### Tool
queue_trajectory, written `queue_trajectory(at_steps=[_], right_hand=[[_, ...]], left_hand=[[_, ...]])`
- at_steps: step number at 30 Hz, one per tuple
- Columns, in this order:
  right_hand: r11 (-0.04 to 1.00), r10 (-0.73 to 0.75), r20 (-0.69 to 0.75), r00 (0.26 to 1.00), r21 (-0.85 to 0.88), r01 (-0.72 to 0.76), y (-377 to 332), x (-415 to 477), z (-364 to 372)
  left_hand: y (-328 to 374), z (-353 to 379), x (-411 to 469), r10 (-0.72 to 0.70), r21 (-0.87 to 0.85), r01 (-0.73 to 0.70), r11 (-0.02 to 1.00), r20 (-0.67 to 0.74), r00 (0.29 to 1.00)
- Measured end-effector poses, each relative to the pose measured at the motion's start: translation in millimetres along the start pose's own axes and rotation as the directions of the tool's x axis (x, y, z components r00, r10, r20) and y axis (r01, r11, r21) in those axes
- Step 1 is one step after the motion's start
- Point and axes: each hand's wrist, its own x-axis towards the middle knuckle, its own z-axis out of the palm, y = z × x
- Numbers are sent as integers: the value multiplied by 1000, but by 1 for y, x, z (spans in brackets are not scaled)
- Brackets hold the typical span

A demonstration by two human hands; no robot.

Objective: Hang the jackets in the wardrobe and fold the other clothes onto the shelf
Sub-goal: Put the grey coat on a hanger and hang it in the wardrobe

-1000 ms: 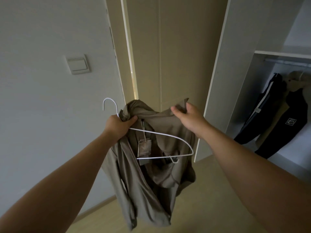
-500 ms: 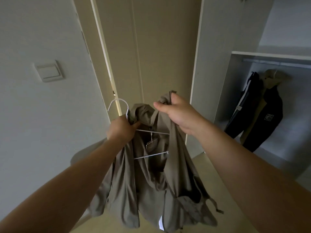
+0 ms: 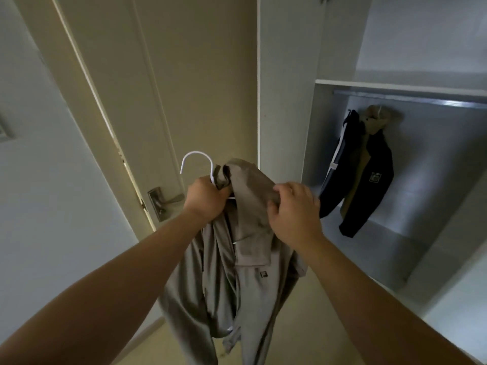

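Observation:
A grey-brown jacket [image 3: 237,280] hangs in front of me on a white wire hanger [image 3: 196,160], whose hook sticks up above my fist. My left hand [image 3: 207,197] grips the hanger's neck together with the jacket's collar. My right hand [image 3: 292,212] pinches the jacket's shoulder fabric, which is draped over the hanger's right arm. Most of the hanger is hidden under the cloth. To the right stands the open wardrobe [image 3: 287,101] with a metal rail [image 3: 411,99] under a shelf [image 3: 395,85].
A dark jacket [image 3: 366,180] over a tan garment hangs from the rail at its left end; the rail runs on to the right. A closed beige door with a metal handle [image 3: 163,202] is straight ahead. A white wall is at the left.
The right hand pulled the jacket's shoulder over the hanger's right arm, covering the wire. The view turned right and closer, so the wardrobe interior shows more and the door handle came into view.

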Motion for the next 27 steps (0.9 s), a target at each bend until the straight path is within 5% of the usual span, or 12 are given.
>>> queue_trajectory(at_steps=[4,9,15,17,19,21,23,25,27], right_hand=[[978,50,107,993,-205,-28,51,7,-4],[986,-84,243,966,-117,115,93,25,-22],[988,141,304,942,10,-151,146,55,-52],[948,233,232,944,162,-274,169,66,-58],[919,316,-3,949,251,-305,189,78,-57],[934,324,-322,890,260,-246,202,90,-51],[938,333,-494,803,257,-231,211,109,-42],[927,374,-448,812,213,-309,228,133,-31],[895,445,-243,862,86,-438,249,154,-21]], left_hand=[[31,39,14,62,-10,-62,998,27,998],[70,94,28,170,-45,-166,985,124,978],[116,160,53,311,-90,-298,950,285,907],[123,181,65,375,-105,-361,927,318,871],[130,202,79,430,-139,-407,903,331,840],[136,221,94,480,-198,-437,877,369,796],[143,241,110,528,-287,-444,849,429,733],[148,266,131,579,-389,-434,813,465,670],[155,292,156,606,-429,-433,793,473,640]])
